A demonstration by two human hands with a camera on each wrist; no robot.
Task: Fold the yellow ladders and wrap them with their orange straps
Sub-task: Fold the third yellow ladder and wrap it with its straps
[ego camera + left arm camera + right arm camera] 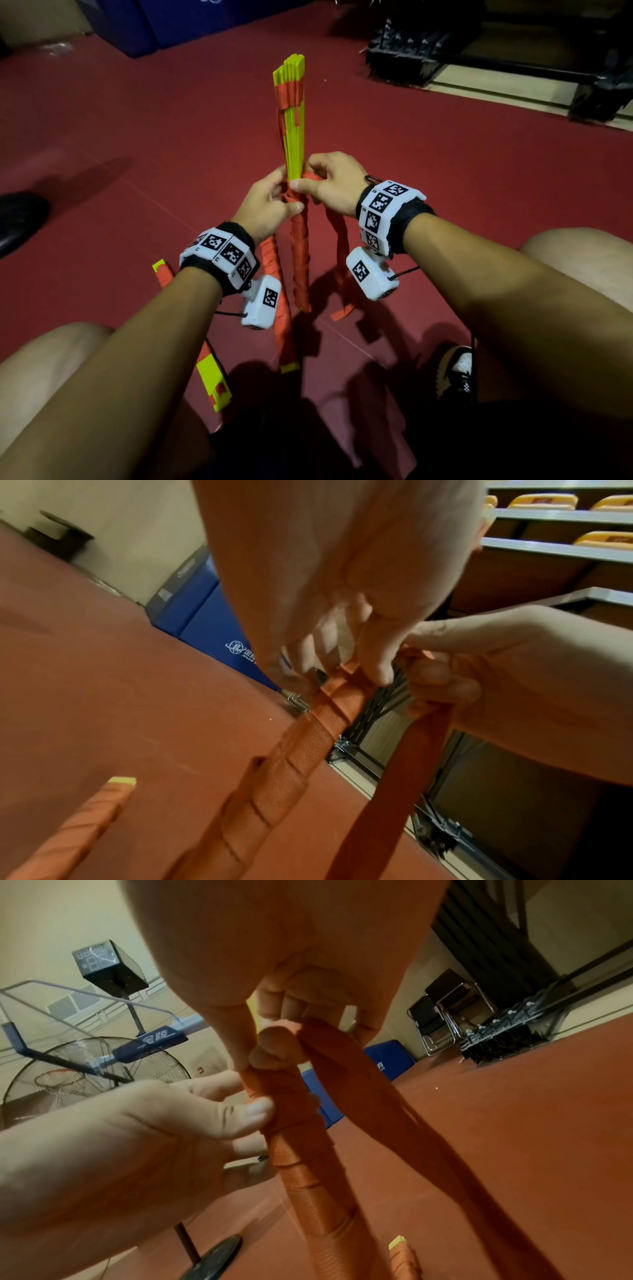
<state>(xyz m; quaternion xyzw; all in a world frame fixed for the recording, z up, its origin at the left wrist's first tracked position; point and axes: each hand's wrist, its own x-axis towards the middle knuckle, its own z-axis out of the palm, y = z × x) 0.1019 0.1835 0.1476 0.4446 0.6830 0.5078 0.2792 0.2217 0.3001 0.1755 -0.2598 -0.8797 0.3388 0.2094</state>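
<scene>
Both hands [263, 202] [334, 181] gripping strap-wrapped yellow ladder [295, 144], red floor [137, 137] (blue mats [191, 20] behind)

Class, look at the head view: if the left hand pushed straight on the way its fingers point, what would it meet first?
The left hand already grips the folded yellow ladder at its orange strap wrapping; just beyond, probably the right hand, though depth is uncertain.

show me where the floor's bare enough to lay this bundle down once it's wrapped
Bare red floor lies right of the held ladder bundle, before the black rack, and also at far left. It is crowded near the knees, where two wrapped ladders lie.
</scene>
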